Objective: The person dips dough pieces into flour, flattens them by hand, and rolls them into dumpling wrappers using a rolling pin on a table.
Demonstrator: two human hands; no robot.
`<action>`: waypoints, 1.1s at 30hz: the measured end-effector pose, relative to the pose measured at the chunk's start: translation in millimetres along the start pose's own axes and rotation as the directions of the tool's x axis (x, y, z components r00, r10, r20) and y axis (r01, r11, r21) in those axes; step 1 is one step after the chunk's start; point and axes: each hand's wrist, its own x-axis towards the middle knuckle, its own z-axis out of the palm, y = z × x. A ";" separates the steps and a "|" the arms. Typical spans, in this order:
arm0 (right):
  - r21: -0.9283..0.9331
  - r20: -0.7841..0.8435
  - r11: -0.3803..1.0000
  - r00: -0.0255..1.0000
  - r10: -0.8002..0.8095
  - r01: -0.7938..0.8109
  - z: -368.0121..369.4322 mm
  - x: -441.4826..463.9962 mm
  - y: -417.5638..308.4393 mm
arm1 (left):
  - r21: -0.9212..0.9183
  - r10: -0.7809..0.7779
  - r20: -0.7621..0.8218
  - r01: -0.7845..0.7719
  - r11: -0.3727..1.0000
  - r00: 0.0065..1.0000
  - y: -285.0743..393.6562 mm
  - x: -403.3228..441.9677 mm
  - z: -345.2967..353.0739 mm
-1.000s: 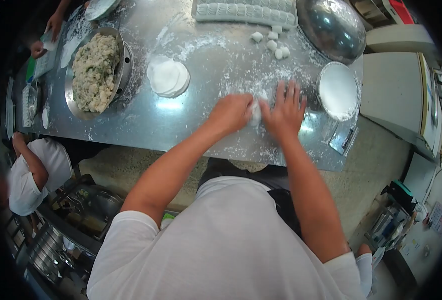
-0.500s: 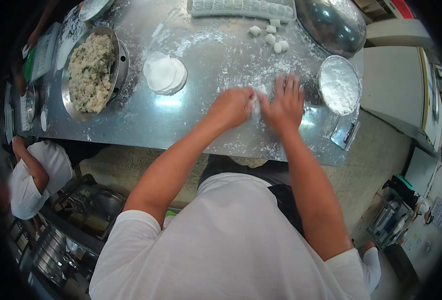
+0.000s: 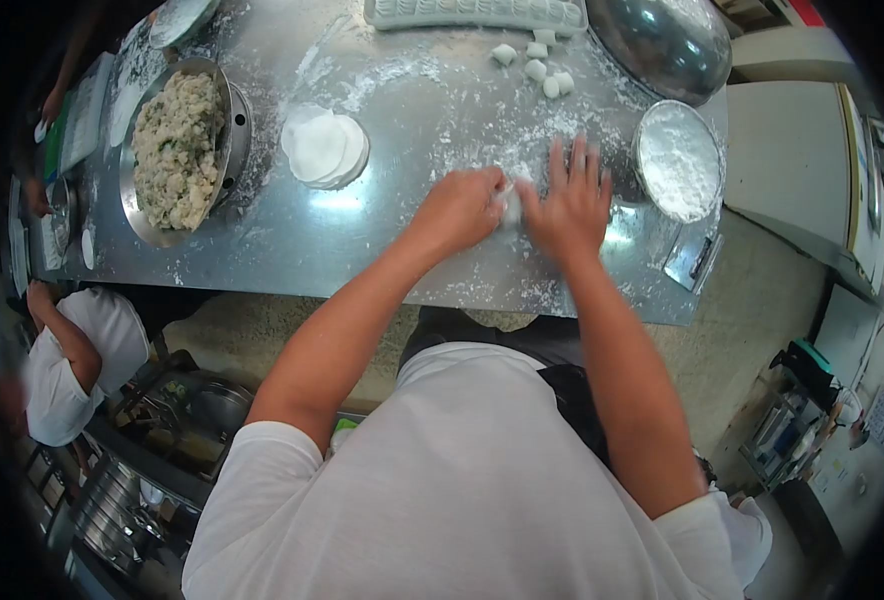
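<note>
My left hand (image 3: 459, 212) is closed, thumb and fingertips pinched at the edge of a small white dough piece (image 3: 511, 207) on the floured table (image 3: 402, 265). Just right of it, my right hand (image 3: 574, 205) lies palm down, fingers stretched and spread; whatever is under the palm is hidden. Beyond the hands sit several small dough lumps (image 3: 535, 70). To the left is a stack of round white wrappers (image 3: 326, 147). A bowl of white flour (image 3: 678, 162) stands right of my right hand.
A metal bowl of chopped filling (image 3: 175, 150) stands at the left. At the far edge are a tray of filled dumplings (image 3: 477, 14) and a large domed metal bowl (image 3: 662, 45). A metal clip (image 3: 693, 258) lies by the right corner. A person in white (image 3: 92, 350) is at the left.
Both hands stay close together at the same spot, with the right hand shifting slightly and its fingers spreading a little more. The camera view has shifted slightly.
</note>
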 end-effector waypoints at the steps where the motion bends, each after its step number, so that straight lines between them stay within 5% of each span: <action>1: 0.005 0.001 1.000 1.000 0.004 -0.004 8.4 21.6 0.0 | 0.005 -0.002 0.005 0.002 1.000 1.000 -1.9 5.0 0.8; 4: 0.050 -0.074 0.997 0.996 0.058 -0.054 10.8 50.4 -0.1 | 0.013 0.061 -0.152 -0.060 0.998 0.987 -0.8 23.2 -2.0; 7: 0.058 -0.030 0.998 0.999 -0.014 0.016 8.6 -6.5 6.4 | 0.155 0.170 -0.054 -0.160 0.975 0.984 -0.2 24.3 -5.3; 11: 0.032 0.032 0.998 0.998 -0.050 0.049 -0.2 -93.2 16.5 | 0.004 0.027 0.073 -0.028 1.000 0.997 -3.6 5.0 -9.1; 13: 0.005 0.041 0.999 0.999 -0.032 0.032 3.8 -56.9 10.5 | -0.088 -0.035 0.145 0.048 0.995 0.989 -3.9 1.7 -6.7; 18: 0.015 -0.088 1.000 0.996 0.017 -0.015 8.8 46.9 -0.9 | 0.028 0.146 -0.183 -0.143 0.989 0.972 -5.3 21.4 -0.1; 22: 0.068 -0.068 0.997 0.997 -0.035 0.039 12.4 -18.7 9.2 | 0.196 0.199 -0.043 -0.187 0.962 0.979 -1.0 22.9 -10.0; 24: 0.105 -0.014 0.992 0.998 -0.067 0.069 3.9 -78.8 14.7 | 0.067 0.045 0.013 -0.046 0.997 0.999 -1.4 12.2 -11.8; 28: 0.047 0.059 0.996 0.995 -0.081 0.078 -0.9 -54.3 15.9 | -0.166 -0.068 0.125 0.088 0.982 0.990 -4.6 -5.3 -10.0; 33: 0.006 -0.061 1.000 0.998 0.001 0.000 9.9 46.4 4.1 | 0.072 0.113 -0.122 -0.105 0.992 0.986 -1.9 18.7 -3.9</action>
